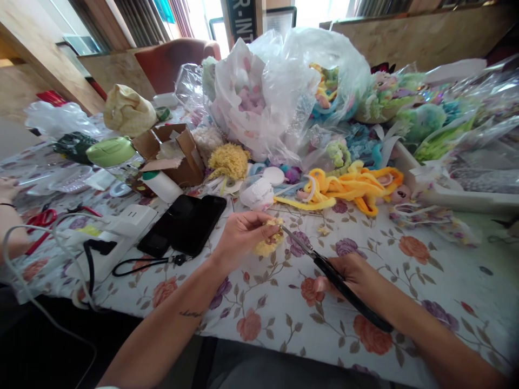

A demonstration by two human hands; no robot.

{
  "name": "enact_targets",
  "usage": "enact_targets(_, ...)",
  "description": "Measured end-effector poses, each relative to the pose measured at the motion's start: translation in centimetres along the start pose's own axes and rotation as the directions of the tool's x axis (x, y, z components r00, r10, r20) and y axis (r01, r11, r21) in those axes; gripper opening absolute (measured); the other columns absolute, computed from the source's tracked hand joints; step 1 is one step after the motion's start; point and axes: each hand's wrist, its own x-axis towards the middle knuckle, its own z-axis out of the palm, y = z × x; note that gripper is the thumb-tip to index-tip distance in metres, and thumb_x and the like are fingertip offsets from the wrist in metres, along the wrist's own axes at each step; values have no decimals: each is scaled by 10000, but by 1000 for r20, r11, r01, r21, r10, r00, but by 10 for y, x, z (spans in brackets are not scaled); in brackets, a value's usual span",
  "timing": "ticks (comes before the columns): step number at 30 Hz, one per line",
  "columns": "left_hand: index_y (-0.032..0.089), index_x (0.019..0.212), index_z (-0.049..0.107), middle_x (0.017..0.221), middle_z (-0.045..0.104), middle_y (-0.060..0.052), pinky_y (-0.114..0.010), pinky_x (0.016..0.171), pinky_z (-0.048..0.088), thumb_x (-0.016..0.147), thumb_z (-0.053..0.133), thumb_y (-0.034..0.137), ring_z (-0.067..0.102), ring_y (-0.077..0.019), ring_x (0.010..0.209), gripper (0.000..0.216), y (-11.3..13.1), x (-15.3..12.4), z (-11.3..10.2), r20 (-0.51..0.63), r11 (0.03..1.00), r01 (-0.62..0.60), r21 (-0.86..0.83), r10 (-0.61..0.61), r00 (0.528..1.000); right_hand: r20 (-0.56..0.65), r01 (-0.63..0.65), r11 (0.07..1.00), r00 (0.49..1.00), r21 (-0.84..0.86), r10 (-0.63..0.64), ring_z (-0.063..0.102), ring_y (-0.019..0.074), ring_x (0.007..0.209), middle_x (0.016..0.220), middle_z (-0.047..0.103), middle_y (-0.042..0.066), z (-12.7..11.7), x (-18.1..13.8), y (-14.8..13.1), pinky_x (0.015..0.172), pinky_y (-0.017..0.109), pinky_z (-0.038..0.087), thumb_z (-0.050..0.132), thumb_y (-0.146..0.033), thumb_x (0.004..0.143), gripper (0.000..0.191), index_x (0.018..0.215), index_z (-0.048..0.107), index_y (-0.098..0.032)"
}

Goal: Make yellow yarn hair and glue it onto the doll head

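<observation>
Left hand [243, 232]: thumb and fingers pinching a small fluffy yellow piece [267, 247] just above the near middle of the floral tablecloth [284, 302]. Right hand [352, 275]: wrapped around black-handled pliers [343, 286], nose pointing far-left, tips at the piece's right edge; whether they bite it, cannot tell.

Left of the left hand: two dark smartphones [206, 224] side by side, a black wrist strap [140, 263] near them, then a white power strip [109, 254] farther left. Beyond the hands: a yellow woolly bundle [229, 161], with an open cardboard box [190, 162] to its left. Far right of the piece: orange-yellow fuzzy strips [357, 186], heaped. Clear plastic bag [279, 92] behind, bulging.
</observation>
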Motion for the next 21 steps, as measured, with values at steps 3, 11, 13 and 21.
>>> enact_targets(3,154,744,736,575,660,-14,-200,510,486,690,749,231,594,-103,526,95,1,-1,1,0,1000,6,0,-6,1000,-2,30,1000,1000,-2,-30,507,143,507,523,540,-6,-1,-1,-1,489,242,366,570,-484,748,343,623,641,-173)
enact_targets(11,163,768,745,637,678,-30,-200,489,452,665,770,259,566,-94,522,143,-2,1,-1,9,997,41,-64,-40,999,-54,43,999,998,-18,-44,512,155,497,472,504,-11,3,8,16,473,247,362,554,-473,739,333,580,618,-188)
enact_targets(13,170,788,746,672,683,-31,-197,503,457,665,772,271,570,-88,534,161,-3,2,-1,39,988,95,-124,-91,995,-66,32,999,997,-18,-34,514,158,491,467,511,-9,4,10,18,468,248,360,564,-464,730,325,563,607,-189)
enact_targets(21,164,853,734,689,668,-28,-186,496,455,660,774,267,557,-75,514,222,-10,5,3,84,936,261,-234,-248,965,-94,-21,999,995,-50,16,530,150,496,511,574,-5,-6,4,3,485,239,350,550,-269,736,208,547,585,-192)
